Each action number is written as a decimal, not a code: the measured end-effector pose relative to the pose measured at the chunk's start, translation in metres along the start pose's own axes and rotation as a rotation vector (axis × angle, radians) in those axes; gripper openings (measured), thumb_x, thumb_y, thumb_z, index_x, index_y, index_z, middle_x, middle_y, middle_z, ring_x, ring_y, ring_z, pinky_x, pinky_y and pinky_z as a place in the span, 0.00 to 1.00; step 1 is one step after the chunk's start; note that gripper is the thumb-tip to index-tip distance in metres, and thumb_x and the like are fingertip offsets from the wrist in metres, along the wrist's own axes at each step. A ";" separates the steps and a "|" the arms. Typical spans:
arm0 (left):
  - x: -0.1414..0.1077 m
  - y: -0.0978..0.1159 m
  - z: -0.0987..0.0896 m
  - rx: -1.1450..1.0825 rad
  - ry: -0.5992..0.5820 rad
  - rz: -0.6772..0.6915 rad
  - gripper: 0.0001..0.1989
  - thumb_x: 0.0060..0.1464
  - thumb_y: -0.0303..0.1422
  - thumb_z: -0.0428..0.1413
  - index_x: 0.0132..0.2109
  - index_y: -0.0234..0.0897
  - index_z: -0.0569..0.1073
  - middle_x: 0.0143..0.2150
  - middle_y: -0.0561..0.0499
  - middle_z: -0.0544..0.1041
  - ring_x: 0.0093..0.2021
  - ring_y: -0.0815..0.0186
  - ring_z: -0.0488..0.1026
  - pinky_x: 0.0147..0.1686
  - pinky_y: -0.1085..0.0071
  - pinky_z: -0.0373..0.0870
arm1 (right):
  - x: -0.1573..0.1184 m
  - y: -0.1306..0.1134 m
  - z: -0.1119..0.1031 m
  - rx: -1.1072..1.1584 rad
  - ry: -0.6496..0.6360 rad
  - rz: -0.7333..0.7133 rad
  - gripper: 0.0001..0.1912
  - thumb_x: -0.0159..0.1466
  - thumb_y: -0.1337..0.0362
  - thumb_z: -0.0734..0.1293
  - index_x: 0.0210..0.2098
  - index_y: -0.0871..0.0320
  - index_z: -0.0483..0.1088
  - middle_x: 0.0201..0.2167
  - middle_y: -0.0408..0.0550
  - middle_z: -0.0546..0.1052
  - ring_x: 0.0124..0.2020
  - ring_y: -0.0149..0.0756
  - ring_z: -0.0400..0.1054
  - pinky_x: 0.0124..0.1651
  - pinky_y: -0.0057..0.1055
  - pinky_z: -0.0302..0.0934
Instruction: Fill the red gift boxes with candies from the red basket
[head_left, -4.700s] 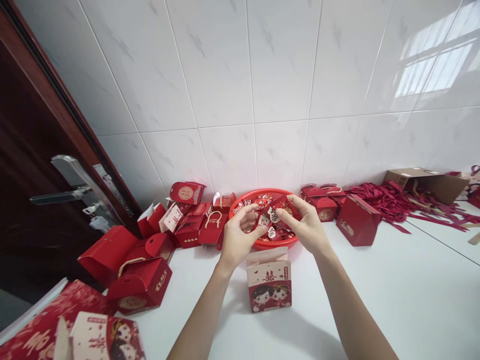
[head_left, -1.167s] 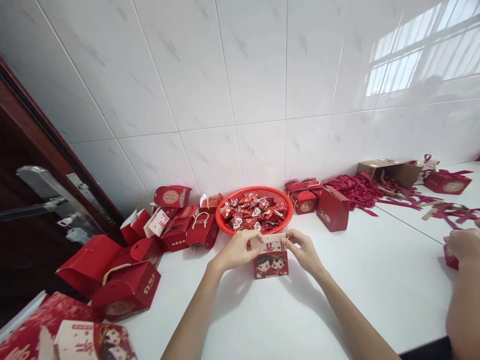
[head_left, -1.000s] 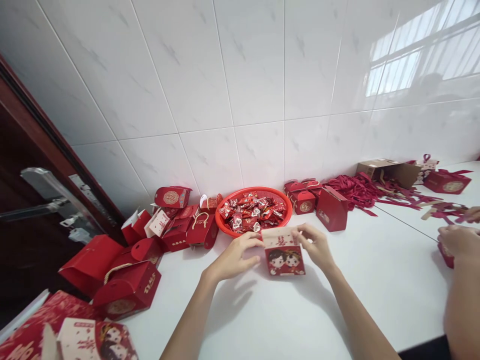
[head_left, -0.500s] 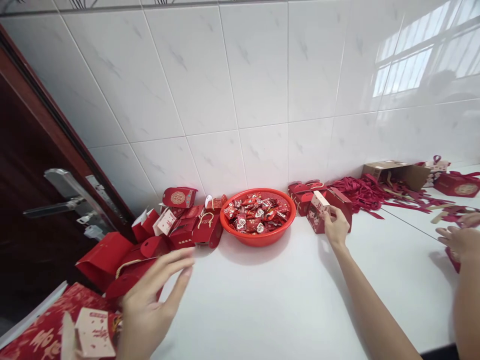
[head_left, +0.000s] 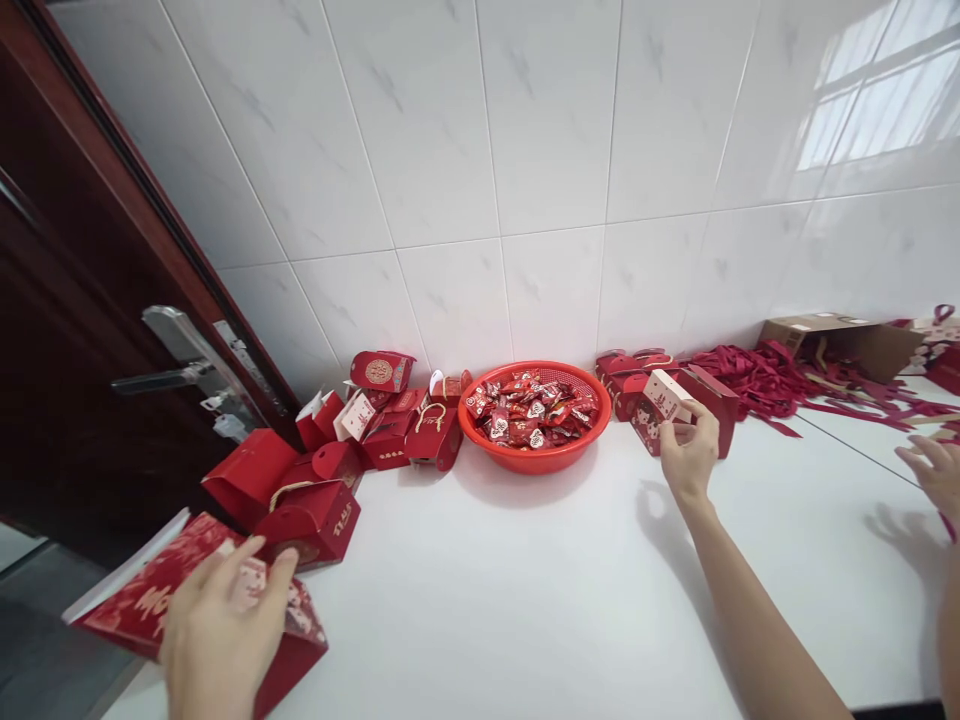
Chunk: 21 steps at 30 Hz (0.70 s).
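Observation:
My right hand (head_left: 688, 452) is closed, thumb and fingers pinching the cream top of a small floral gift box (head_left: 650, 428). That box stands on the white table, right of a red plastic basket (head_left: 525, 461) heaped with red-wrapped candies (head_left: 517, 410). At the lower left, my left hand (head_left: 221, 625) is slightly blurred, thumb and fingers apart over another floral gift box (head_left: 304, 612). Whether it touches that box cannot be made out. A larger red printed bag or box (head_left: 142, 590) lies beside it, partly hidden by the hand.
Red gift boxes with rope handles (head_left: 319, 520) line the left side by a dark door (head_left: 90, 300). Crimson ribbons (head_left: 757, 375) and an open cardboard box (head_left: 885, 350) lie along the wall at right. A co-worker's hand (head_left: 937, 475) shows at the right edge.
My left hand has moved down and left, over the floral box at the lower left. My right hand stays at its box. The camera view has shifted left and down.

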<state>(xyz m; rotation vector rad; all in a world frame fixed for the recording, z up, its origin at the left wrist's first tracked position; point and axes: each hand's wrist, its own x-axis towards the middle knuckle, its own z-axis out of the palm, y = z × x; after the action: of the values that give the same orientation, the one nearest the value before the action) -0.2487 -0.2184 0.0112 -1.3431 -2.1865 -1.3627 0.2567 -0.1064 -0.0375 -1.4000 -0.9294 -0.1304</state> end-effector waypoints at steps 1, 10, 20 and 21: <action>-0.002 0.006 0.004 0.033 -0.004 0.001 0.16 0.45 0.46 0.57 0.40 0.44 0.77 0.52 0.43 0.76 0.57 0.35 0.69 0.55 0.36 0.66 | -0.002 -0.004 0.000 0.010 -0.005 -0.005 0.21 0.57 0.60 0.63 0.50 0.60 0.67 0.51 0.61 0.70 0.35 0.42 0.71 0.38 0.42 0.69; -0.036 0.067 0.037 -0.448 -0.383 -0.012 0.19 0.51 0.41 0.57 0.49 0.41 0.76 0.51 0.46 0.79 0.51 0.53 0.77 0.49 0.60 0.76 | -0.037 -0.042 0.014 0.210 -0.244 -0.094 0.14 0.63 0.60 0.61 0.46 0.57 0.67 0.46 0.55 0.75 0.25 0.33 0.69 0.33 0.36 0.69; -0.052 0.153 0.094 -0.842 -0.753 0.050 0.18 0.52 0.41 0.57 0.47 0.38 0.72 0.46 0.45 0.81 0.50 0.57 0.77 0.54 0.60 0.73 | -0.080 -0.081 0.020 0.542 -0.990 -0.029 0.21 0.64 0.49 0.67 0.49 0.57 0.68 0.38 0.48 0.77 0.23 0.30 0.67 0.28 0.29 0.63; -0.053 0.157 0.098 -0.860 -0.785 0.048 0.18 0.52 0.42 0.58 0.47 0.38 0.73 0.45 0.45 0.81 0.50 0.57 0.78 0.53 0.61 0.74 | -0.082 -0.080 0.021 0.539 -1.015 -0.038 0.23 0.62 0.49 0.68 0.50 0.57 0.68 0.41 0.49 0.77 0.23 0.28 0.65 0.26 0.28 0.61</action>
<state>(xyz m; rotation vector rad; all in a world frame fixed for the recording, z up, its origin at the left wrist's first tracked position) -0.0701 -0.1477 0.0187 -2.5665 -1.9355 -2.1487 0.1464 -0.1412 -0.0283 -0.8901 -1.6572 0.8211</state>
